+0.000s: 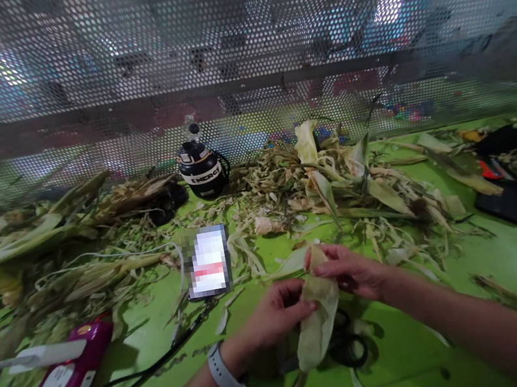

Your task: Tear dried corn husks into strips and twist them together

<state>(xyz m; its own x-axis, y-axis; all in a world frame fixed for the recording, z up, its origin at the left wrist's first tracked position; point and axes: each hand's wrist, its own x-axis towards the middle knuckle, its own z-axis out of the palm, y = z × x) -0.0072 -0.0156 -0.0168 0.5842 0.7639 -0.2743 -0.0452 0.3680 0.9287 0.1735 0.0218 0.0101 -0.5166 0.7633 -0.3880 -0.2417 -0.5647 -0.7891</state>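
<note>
Between both hands hangs a pale corn husk (pixel 317 322), its broad end pointing down toward me. My left hand (pixel 278 309) pinches the husk's left edge near the middle, thumb on top. At the upper end, my right hand (pixel 348 271) has the husk between thumb and fingers. Beneath the husk, black-handled scissors (pixel 352 351) lie on the green table (pixel 400 361), their blades mostly covered. A lit phone (pixel 208 261) with a cable lies beyond my left hand.
A dark mug-shaped bottle marked ENERGY (pixel 203 169) stands at the back. Heaps of dry husks (pixel 371 188) spread around it and to the left. A purple power strip (pixel 72 370) sits front left; a black phone-like slab (pixel 505 202) lies right. A perforated metal panel (pixel 234 45) closes the back.
</note>
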